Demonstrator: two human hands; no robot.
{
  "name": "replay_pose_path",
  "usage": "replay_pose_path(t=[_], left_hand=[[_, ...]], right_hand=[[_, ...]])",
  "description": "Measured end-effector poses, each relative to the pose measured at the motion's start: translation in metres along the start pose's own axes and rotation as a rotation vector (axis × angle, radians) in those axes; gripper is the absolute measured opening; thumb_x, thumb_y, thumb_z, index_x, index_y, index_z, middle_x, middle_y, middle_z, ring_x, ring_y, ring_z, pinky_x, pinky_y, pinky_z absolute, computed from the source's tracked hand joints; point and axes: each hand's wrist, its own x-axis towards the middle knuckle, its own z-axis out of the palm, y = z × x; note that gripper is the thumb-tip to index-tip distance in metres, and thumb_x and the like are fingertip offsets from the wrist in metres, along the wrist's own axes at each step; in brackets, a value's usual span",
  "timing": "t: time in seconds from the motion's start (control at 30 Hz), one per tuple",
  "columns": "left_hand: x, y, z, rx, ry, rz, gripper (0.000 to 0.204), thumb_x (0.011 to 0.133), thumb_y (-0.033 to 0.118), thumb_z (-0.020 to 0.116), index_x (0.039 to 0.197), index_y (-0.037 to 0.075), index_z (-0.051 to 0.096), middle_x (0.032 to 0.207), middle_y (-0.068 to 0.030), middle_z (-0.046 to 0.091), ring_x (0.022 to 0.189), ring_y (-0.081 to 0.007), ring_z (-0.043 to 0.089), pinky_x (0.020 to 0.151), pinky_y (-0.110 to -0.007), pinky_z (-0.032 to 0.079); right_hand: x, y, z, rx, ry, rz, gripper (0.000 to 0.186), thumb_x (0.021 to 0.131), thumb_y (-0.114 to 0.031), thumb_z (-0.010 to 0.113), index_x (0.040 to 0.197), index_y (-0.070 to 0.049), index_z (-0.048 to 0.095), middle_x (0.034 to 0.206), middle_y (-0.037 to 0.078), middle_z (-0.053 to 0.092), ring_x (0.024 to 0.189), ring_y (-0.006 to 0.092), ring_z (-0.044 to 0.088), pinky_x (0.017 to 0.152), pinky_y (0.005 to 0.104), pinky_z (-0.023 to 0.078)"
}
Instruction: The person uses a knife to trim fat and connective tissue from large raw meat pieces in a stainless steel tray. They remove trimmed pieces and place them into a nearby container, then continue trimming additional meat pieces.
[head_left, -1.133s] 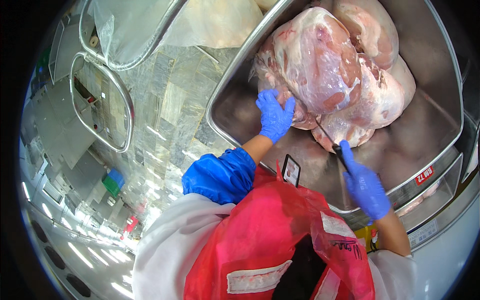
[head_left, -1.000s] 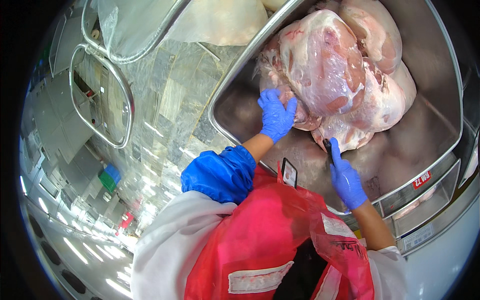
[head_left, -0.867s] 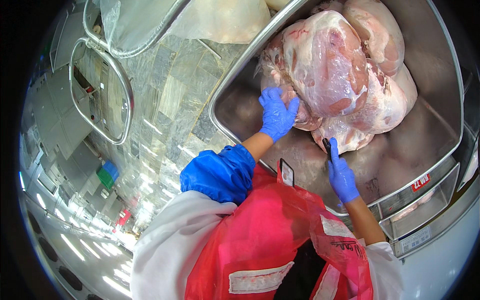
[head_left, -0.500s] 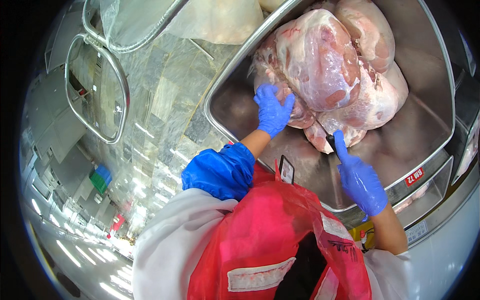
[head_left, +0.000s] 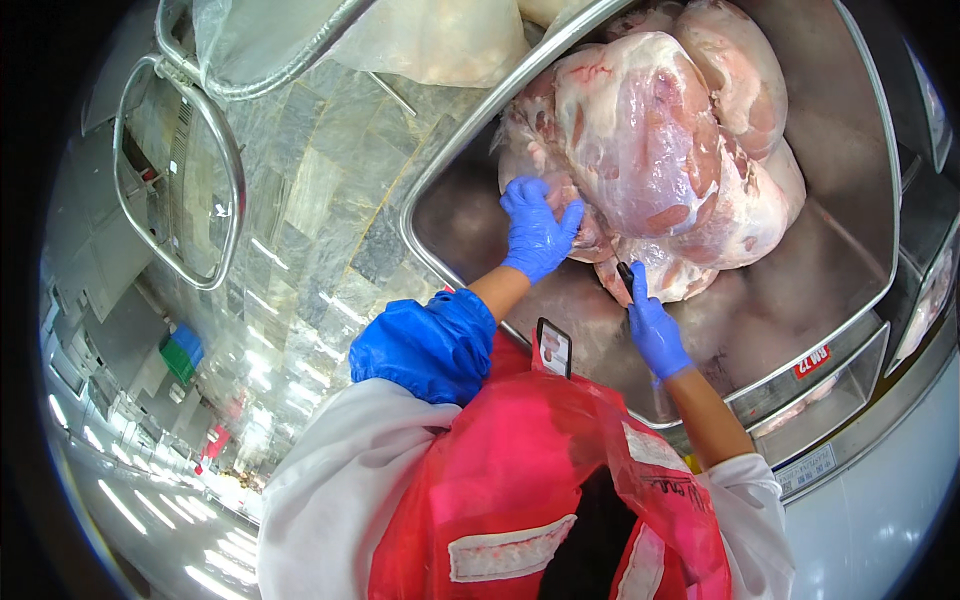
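Observation:
My left hand (head_left: 538, 230), in a blue glove, grips a raw meat piece (head_left: 590, 240) at the left of a pile, fingers bent over it. My right hand (head_left: 652, 330), also gloved, is wrapped round a black-handled knife (head_left: 626, 277) just below the pile; the blade points up-left among the meat and is mostly hidden. Several large pink, fat-streaked pieces (head_left: 635, 130) lie heaped in a deep steel tub (head_left: 850, 190).
Steel tube frames (head_left: 230, 200) and pale bagged goods (head_left: 430, 40) stand at upper left over a tiled floor (head_left: 320, 190). Another steel container (head_left: 820, 390) sits at lower right. A small screened device (head_left: 555, 348) is at my red-aproned chest.
My right hand with the knife has shifted back and forth, most recently moving left and slightly up. My left hand stays on the meat. The whole view has shifted slightly.

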Motion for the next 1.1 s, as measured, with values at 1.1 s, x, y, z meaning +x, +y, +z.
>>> replay_pose_path(t=[1.1], left_hand=[[0.005, -0.004, 0.003, -0.084, -0.108, -0.047, 0.058, 0.068, 0.040, 0.066, 0.103, 0.003, 0.040, 0.108, -0.0215, 0.037, 0.100, -0.0402, 0.036, 0.083, -0.049, 0.037]], right_hand=[[-0.006, -0.160, -0.162, -0.420, -0.197, -0.119, 0.072, 0.075, 0.002, 0.046, 0.137, 0.000, 0.008, 0.082, 0.025, 0.058, 0.075, 0.0409, 0.058, 0.065, 0.0457, 0.045]])
